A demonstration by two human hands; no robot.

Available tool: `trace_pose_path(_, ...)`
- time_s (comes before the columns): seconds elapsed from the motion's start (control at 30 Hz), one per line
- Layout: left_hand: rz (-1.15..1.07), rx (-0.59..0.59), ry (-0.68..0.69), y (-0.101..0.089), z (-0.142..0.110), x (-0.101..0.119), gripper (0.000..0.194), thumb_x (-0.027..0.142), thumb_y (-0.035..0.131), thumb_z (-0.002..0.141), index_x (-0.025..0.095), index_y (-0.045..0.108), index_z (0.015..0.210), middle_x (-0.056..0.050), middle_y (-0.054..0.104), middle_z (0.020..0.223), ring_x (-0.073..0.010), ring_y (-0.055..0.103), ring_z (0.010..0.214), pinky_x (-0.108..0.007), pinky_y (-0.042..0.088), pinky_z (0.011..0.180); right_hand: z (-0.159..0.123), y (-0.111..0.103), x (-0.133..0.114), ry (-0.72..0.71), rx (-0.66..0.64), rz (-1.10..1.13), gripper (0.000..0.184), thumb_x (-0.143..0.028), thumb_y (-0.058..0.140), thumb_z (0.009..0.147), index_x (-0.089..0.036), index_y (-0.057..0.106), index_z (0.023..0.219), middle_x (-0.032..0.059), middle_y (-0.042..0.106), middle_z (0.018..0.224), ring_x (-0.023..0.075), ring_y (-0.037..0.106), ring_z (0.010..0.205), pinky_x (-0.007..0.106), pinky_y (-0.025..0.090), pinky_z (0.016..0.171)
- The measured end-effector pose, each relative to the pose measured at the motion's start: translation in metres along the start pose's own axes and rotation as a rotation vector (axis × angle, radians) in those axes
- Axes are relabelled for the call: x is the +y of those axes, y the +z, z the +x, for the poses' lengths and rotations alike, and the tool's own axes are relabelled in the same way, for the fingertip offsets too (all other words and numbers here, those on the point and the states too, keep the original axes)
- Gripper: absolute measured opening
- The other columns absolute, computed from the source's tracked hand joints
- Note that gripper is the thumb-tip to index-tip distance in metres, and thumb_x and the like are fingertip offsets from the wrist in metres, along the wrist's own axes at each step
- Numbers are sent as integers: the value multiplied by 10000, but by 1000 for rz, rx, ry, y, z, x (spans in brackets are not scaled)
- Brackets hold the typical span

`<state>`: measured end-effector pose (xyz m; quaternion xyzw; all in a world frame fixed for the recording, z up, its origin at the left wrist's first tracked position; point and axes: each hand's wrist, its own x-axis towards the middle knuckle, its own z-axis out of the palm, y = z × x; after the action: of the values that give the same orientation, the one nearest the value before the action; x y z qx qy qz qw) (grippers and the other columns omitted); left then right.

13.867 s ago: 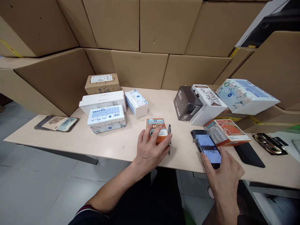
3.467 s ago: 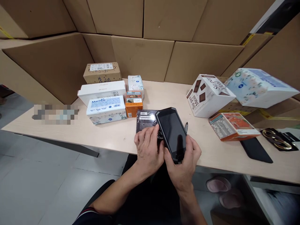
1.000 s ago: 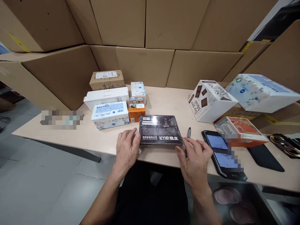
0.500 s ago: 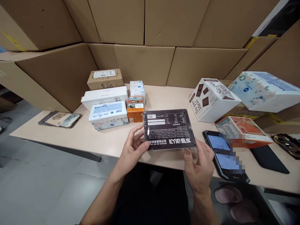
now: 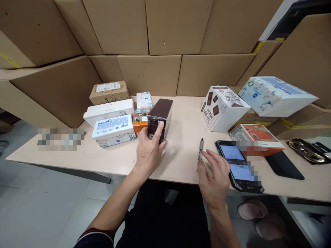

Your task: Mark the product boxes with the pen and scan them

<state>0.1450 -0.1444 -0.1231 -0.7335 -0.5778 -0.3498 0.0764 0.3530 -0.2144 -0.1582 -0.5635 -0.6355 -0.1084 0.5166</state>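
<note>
My left hand point(image 5: 149, 150) grips the near end of a dark brown box point(image 5: 160, 115) that stands on the table right beside a small orange box point(image 5: 139, 120). My right hand point(image 5: 214, 172) hovers open just above the table edge, fingers spread, holding nothing. A pen point(image 5: 201, 148) lies just beyond its fingertips and a black phone point(image 5: 238, 165) with a lit screen lies to its right.
On the left stand a Manhua tissue pack point(image 5: 113, 129), a white box point(image 5: 107, 110), a cardboard parcel point(image 5: 108, 91) and a small tissue pack point(image 5: 144, 99). A white Super Meal box point(image 5: 222, 106), a large tissue pack point(image 5: 276, 94) and an orange flat box point(image 5: 254, 136) sit right. Cardboard cartons point(image 5: 155, 74) wall the back.
The dark box, held up in both hands half a second ago, now stands on the table beside the orange box under my left hand. My right hand has let go and drawn back.
</note>
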Motion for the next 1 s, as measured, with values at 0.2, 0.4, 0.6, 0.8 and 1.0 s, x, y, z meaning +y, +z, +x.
trace_pose_path(0.2, 156, -17, -76, 2, 0, 4, 664, 268, 717, 877, 386, 475, 1484, -133, 445, 1245, -327, 552, 1113, -524, 515, 947, 28, -37, 14, -168, -184, -123, 306, -237, 610, 951, -162, 632, 1247, 148, 697, 1143, 277, 635, 1098, 472, 511, 974)
trace_pose_path(0.4, -2, -249, -32, 4, 7, 1, 624, 277, 633, 938, 339, 429, 1524, -84, 457, 1062, -268, 591, 984, -427, 548, 856, 112, -63, 39, -99, -231, -476, 566, -420, 582, 961, -79, 546, 1412, 247, 649, 1201, 338, 623, 1152, 474, 505, 967)
trace_pose_path(0.6, -173, -415, 87, 8, 5, -14, 624, 267, 500, 994, 248, 293, 1582, -200, 350, 1553, -349, 387, 1452, -523, 402, 1130, 188, -25, 70, 249, -445, -525, 959, -736, 541, 821, -67, 439, 1500, 308, 525, 1280, 462, 634, 1122, 500, 453, 748)
trace_pose_path(0.8, -116, -572, 100, 6, 18, -10, 585, 332, 471, 1005, 135, 361, 1545, -251, 311, 1625, -399, 357, 1479, -577, 338, 1160, 203, 0, 78, 355, -463, -433, 1054, -813, 502, 725, 33, 548, 1352, 320, 477, 1273, 451, 657, 1071, 513, 429, 761)
trace_pose_path(1.0, -188, -669, 33, 16, 54, 4, 672, 403, 548, 968, 188, 332, 1566, -259, 329, 1586, -443, 417, 1445, -564, 401, 1122, 204, 0, 80, 447, -440, -430, 942, -705, 594, 759, 5, 542, 1375, 302, 507, 1271, 430, 633, 1106, 527, 428, 831)
